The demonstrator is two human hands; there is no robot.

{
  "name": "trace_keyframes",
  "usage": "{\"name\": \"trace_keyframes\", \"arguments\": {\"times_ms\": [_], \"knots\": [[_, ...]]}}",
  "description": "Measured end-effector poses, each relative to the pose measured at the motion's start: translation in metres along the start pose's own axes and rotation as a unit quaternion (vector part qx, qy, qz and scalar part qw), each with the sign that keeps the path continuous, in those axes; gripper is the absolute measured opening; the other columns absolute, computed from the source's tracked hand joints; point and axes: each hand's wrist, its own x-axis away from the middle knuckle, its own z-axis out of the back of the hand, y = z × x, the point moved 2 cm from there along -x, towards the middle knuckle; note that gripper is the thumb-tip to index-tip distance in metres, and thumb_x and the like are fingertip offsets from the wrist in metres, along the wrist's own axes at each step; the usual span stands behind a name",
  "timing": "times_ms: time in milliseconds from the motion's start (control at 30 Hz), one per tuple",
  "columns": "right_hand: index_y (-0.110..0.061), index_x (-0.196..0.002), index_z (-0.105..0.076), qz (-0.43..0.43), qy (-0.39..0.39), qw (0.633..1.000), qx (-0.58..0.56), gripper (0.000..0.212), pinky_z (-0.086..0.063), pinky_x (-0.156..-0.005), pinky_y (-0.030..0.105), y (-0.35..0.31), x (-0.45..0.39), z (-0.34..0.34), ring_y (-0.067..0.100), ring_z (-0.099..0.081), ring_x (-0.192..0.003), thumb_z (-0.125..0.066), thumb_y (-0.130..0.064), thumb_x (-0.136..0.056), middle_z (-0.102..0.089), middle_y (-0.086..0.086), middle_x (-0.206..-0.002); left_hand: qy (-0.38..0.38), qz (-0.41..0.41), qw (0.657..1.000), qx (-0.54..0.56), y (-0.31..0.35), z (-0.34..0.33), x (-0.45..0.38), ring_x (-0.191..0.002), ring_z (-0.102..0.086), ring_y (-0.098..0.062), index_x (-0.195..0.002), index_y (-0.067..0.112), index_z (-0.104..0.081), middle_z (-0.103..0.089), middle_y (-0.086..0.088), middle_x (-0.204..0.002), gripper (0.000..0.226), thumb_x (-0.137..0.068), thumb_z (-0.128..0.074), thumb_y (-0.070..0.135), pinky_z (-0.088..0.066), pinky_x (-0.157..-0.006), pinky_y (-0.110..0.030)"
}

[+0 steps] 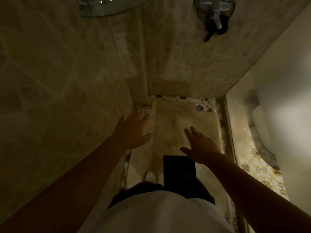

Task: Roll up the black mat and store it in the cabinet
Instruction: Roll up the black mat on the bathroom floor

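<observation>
A black mat [179, 169] lies flat on the beige floor of a dim shower stall, its near end hidden behind my body. My right hand [200, 145] hovers just past the mat's far right corner, fingers spread, holding nothing. My left hand [134, 130] is stretched out to the left of the mat, near the tiled wall, also with fingers apart and nothing in it. No cabinet is in view.
Tiled walls close in on the left and ahead. A tap fitting [215, 9] with a dark cloth hangs high on the far wall. A round drain [199, 107] sits at the far right of the floor. A glass partition [228, 132] borders the right. My white shoe [150, 176] stands left of the mat.
</observation>
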Motion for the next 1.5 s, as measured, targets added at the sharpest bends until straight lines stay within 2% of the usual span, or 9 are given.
{"name": "trace_keyframes", "arguments": {"times_ms": [267, 533, 633, 733, 967, 1100, 1233, 1400, 1500], "knots": [[-0.029, -0.152, -0.002, -0.013, 0.015, 1.000, -0.009, 0.092, -0.030, -0.110, 0.051, 0.000, -0.078, 0.036, 0.029, -0.020, -0.146, -0.051, -0.066, -0.083, -0.002, 0.004, -0.164, 0.013, -0.037, 0.999, 0.010, -0.023, 0.038, -0.082, -0.145, -0.010, -0.026, -0.149, 0.031, -0.005, -0.013, -0.006, -0.160, 0.082, -0.083, -0.036, 0.068, -0.015, -0.112, -0.058], [-0.031, -0.150, 0.000, -0.046, 0.001, 0.999, -0.021, 0.094, -0.031, -0.109, 0.051, 0.049, -0.187, 0.059, 0.029, -0.020, -0.146, -0.050, -0.069, -0.081, -0.002, 0.003, -0.164, 0.008, -0.088, 0.996, -0.018, -0.023, 0.067, -0.212, -0.144, -0.012, -0.031, -0.149, 0.029, -0.006, -0.011, -0.005, -0.159, 0.085, -0.080, -0.035, 0.070, -0.021, -0.110, -0.055], [-0.030, -0.150, 0.000, -0.054, -0.007, 0.998, -0.007, 0.093, -0.030, -0.109, 0.052, 0.073, -0.225, 0.071, 0.029, -0.020, -0.146, -0.052, -0.067, -0.081, -0.002, 0.003, -0.164, 0.009, -0.097, 0.994, -0.047, -0.008, 0.083, -0.270, -0.142, -0.017, -0.031, -0.148, 0.029, -0.011, -0.017, -0.008, -0.157, 0.088, -0.075, -0.027, 0.075, -0.029, -0.107, -0.054], [-0.029, -0.150, -0.001, -0.073, -0.023, 0.997, -0.022, 0.092, -0.030, -0.109, 0.052, 0.095, -0.251, 0.093, 0.029, -0.020, -0.146, -0.053, -0.065, -0.082, -0.003, 0.003, -0.164, -0.012, -0.122, 0.992, -0.034, 0.018, 0.103, -0.318, -0.142, -0.016, -0.030, -0.147, 0.029, -0.015, -0.017, -0.008, -0.157, 0.093, -0.069, -0.021, 0.079, -0.028, -0.107, -0.055], [-0.027, -0.151, 0.000, -0.125, 0.002, 0.990, -0.068, 0.090, -0.028, -0.111, 0.052, 0.150, -0.266, 0.131, 0.030, -0.021, -0.145, -0.053, -0.060, -0.086, 0.000, 0.005, -0.164, -0.050, -0.239, 0.967, -0.075, 0.095, 0.134, -0.408, -0.145, -0.009, -0.032, -0.149, 0.029, -0.011, -0.009, -0.010, -0.160, 0.086, -0.080, -0.037, 0.072, -0.018, -0.113, -0.052], [-0.024, -0.152, 0.002, -0.192, 0.036, 0.976, -0.093, 0.091, -0.030, -0.109, 0.049, 0.180, -0.248, 0.132, 0.031, -0.025, -0.144, -0.054, -0.056, -0.087, -0.001, 0.008, -0.163, -0.053, -0.346, 0.932, -0.098, 0.152, 0.139, -0.448, -0.143, -0.015, -0.031, -0.149, 0.028, -0.013, -0.015, -0.009, -0.158, 0.086, -0.078, -0.035, 0.071, -0.026, -0.111, -0.051], [-0.024, -0.150, -0.001, -0.285, 0.054, 0.946, -0.143, 0.092, -0.033, -0.107, 0.051, 0.200, -0.221, 0.118, 0.032, -0.027, -0.142, -0.057, -0.057, -0.085, -0.005, 0.009, -0.163, -0.096, -0.432, 0.885, -0.145, 0.216, 0.131, -0.475, -0.145, -0.009, -0.028, -0.150, 0.029, -0.005, -0.009, -0.007, -0.160, 0.088, -0.080, -0.034, 0.074, -0.017, -0.114, -0.050], [-0.023, -0.149, 0.002, -0.401, 0.067, 0.887, -0.220, 0.094, -0.028, -0.108, 0.053, 0.208, -0.187, 0.096, 0.032, -0.025, -0.143, -0.059, -0.054, -0.084, -0.005, 0.009, -0.163, -0.064, -0.577, 0.796, -0.175, 0.302, 0.119, -0.486, -0.140, -0.025, -0.031, -0.147, 0.028, -0.020, -0.026, -0.007, -0.155, 0.089, -0.073, -0.039, 0.073, -0.030, -0.106, -0.047], [-0.024, -0.150, 0.003, -0.481, 0.070, 0.830, -0.273, 0.091, -0.023, -0.111, 0.052, 0.205, -0.171, 0.085, 0.031, -0.020, -0.145, -0.056, -0.052, -0.086, 0.000, 0.007, -0.164, -0.093, -0.655, 0.721, -0.207, 0.354, 0.106, -0.487, -0.144, -0.016, -0.029, -0.148, 0.031, -0.012, -0.017, -0.007, -0.158, 0.089, -0.075, -0.038, 0.073, -0.029, -0.108, -0.051]]}}
